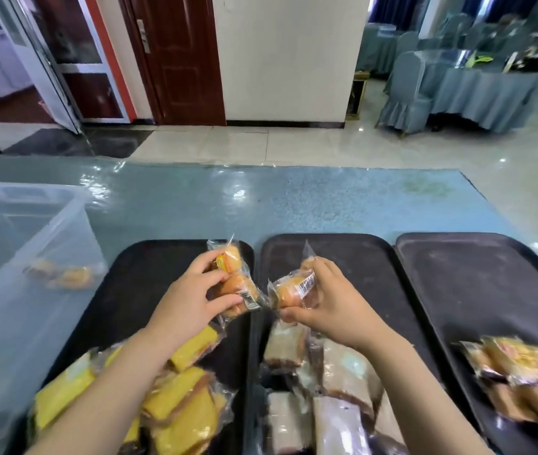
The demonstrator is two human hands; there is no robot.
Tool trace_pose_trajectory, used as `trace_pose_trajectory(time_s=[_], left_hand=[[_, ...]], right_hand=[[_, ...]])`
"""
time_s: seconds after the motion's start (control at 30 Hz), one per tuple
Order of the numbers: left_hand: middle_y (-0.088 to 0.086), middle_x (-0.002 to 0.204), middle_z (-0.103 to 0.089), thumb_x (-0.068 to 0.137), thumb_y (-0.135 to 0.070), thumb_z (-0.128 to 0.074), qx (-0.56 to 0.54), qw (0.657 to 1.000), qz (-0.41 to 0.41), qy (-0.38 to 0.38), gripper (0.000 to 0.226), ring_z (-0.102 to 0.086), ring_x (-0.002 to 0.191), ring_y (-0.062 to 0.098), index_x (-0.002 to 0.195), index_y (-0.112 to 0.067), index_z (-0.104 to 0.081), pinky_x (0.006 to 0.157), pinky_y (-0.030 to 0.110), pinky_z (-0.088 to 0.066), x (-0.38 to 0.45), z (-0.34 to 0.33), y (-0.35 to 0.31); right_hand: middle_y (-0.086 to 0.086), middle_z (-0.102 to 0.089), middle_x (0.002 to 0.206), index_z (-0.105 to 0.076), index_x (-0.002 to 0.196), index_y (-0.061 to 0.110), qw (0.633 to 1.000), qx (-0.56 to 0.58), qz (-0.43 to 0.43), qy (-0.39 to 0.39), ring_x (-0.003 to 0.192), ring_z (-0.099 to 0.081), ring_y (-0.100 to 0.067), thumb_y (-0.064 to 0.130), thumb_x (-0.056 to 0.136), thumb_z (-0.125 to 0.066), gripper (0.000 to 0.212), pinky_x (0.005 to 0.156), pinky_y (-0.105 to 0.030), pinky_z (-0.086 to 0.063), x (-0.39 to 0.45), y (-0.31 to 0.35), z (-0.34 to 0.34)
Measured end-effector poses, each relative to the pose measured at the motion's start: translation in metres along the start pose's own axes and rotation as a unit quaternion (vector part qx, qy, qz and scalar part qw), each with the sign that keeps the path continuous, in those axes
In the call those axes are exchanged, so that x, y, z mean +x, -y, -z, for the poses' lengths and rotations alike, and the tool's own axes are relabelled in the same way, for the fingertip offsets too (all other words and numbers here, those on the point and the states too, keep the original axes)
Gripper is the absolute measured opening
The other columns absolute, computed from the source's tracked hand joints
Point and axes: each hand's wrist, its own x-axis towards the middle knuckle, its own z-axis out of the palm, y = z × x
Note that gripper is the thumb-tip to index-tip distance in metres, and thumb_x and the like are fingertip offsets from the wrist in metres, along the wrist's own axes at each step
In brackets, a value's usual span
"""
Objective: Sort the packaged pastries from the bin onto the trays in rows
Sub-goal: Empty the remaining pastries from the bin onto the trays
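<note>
Clear plastic bin (pixel 31 224) at the bench's left edge, a few wrapped buns inside. Three black rectangular trays (pixel 490 274) side by side, far halves bare: yellow cake slices (pixel 179 399) left, pale slices (pixel 336 372) middle, golden pastries (pixel 523 372) right. Left hand (pixel 192 300) grips a wrapped orange bun pack (pixel 234 284); right hand (pixel 330 303) pinches another, barcode label (pixel 305 284) unreadable. Blue plastic-covered bench (pixel 293 198); tiled floor, draped chairs beyond.

You had a white wall (pixel 289 57) ahead, a dark red door (pixel 179 57) to its left, glossy floor tiles (pixel 343 142), and draped blue-grey chairs (pixel 403 90) and tables (pixel 487 93) off right.
</note>
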Motion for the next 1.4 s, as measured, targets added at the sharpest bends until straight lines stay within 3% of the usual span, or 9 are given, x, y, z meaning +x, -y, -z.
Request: trace_pose_trajectory(time_s=[0.2,0.37,0.47,0.57,0.87,0.97,1.17,1.27,1.4], left_hand=[[-0.03,0.148,-0.026,0.083,-0.049,-0.069,-0.001,0.998,0.057,0.006,0.045,-0.047,0.116,-0.002,0.113,-0.016,-0.068,0.091,0.024,-0.041,-0.002,-0.099,-0.098],[-0.036,0.14,-0.027,0.082,-0.051,-0.068,-0.018,0.995,0.088,0.035,0.031,-0.05,0.1,-0.011,0.097,-0.024,-0.069,0.08,0.017,-0.04,-0.015,-0.153,-0.171],[-0.035,0.134,-0.028,0.081,-0.047,-0.07,-0.03,0.994,0.089,0.054,0.02,-0.044,0.104,-0.015,0.09,-0.03,-0.066,0.086,0.019,-0.04,-0.02,-0.176,-0.202],[-0.035,0.136,-0.027,0.082,-0.049,-0.069,-0.029,0.995,0.062,0.077,0.02,-0.038,0.109,-0.023,0.091,-0.033,-0.063,0.087,0.017,-0.037,-0.017,-0.196,-0.224],[-0.045,0.135,-0.019,0.073,-0.069,-0.06,-0.007,0.989,0.005,0.145,0.04,-0.046,0.113,-0.006,0.091,-0.033,-0.064,0.092,0.028,-0.045,0.011,-0.252,-0.314],[-0.04,0.14,-0.02,0.072,-0.073,-0.055,-0.002,0.985,-0.016,0.173,0.047,-0.048,0.113,-0.005,0.094,-0.032,-0.065,0.092,0.029,-0.047,0.02,-0.282,-0.364],[-0.024,0.153,-0.014,0.082,-0.062,-0.059,0.083,0.969,-0.058,0.224,0.042,-0.043,0.121,0.012,0.108,-0.031,-0.065,0.101,0.03,-0.037,0.038,-0.351,-0.465],[-0.015,0.157,-0.013,0.087,-0.058,-0.056,0.163,0.952,-0.05,0.254,0.04,-0.029,0.136,0.022,0.113,-0.028,-0.063,0.114,0.038,-0.022,0.043,-0.375,-0.484],[-0.007,0.156,-0.02,0.087,-0.058,-0.05,0.196,0.947,-0.012,0.253,0.043,-0.035,0.13,0.024,0.115,-0.026,-0.058,0.109,0.041,-0.03,0.043,-0.403,-0.487]], right_hand=[[0.023,-0.038,0.121,-0.045,0.111,0.033,0.999,0.032,-0.009,0.011,0.104,-0.047,0.009,0.047,0.071,-0.081,0.056,0.083,-0.006,-0.037,-0.053,-0.097,0.074],[0.017,-0.041,0.124,-0.046,0.114,0.031,0.999,0.016,-0.025,0.046,0.111,-0.045,0.006,0.053,0.069,-0.079,0.06,0.092,-0.013,-0.037,-0.093,-0.162,0.138],[0.021,-0.039,0.123,-0.045,0.115,0.033,0.998,0.027,-0.04,0.044,0.11,-0.044,0.011,0.049,0.07,-0.08,0.059,0.085,-0.003,-0.034,-0.111,-0.187,0.163],[0.021,-0.038,0.126,-0.044,0.117,0.035,0.998,0.037,-0.047,0.034,0.111,-0.047,0.005,0.052,0.071,-0.078,0.06,0.09,-0.011,-0.039,-0.128,-0.204,0.175],[0.03,-0.024,0.133,-0.037,0.124,0.038,0.999,-0.003,-0.033,0.027,0.121,-0.027,0.018,0.052,0.075,-0.073,0.062,0.096,-0.006,-0.028,-0.184,-0.27,0.256],[0.024,-0.021,0.14,-0.035,0.133,0.032,0.998,-0.032,-0.037,0.035,0.132,-0.027,0.001,0.046,0.076,-0.075,0.072,0.101,-0.018,-0.032,-0.198,-0.31,0.306],[0.028,-0.016,0.145,-0.022,0.142,0.045,0.99,-0.077,-0.057,0.103,0.138,-0.022,-0.002,0.044,0.075,-0.075,0.085,0.106,-0.024,-0.031,-0.213,-0.398,0.39],[0.028,-0.012,0.143,-0.014,0.147,0.043,0.983,-0.094,-0.072,0.139,0.137,-0.014,0.0,0.04,0.078,-0.076,0.093,0.104,-0.02,-0.024,-0.209,-0.421,0.401],[0.016,-0.005,0.157,-0.016,0.149,0.034,0.967,-0.114,-0.102,0.205,0.145,-0.008,-0.013,0.037,0.078,-0.073,0.091,0.112,-0.034,-0.026,-0.19,-0.445,0.393]])
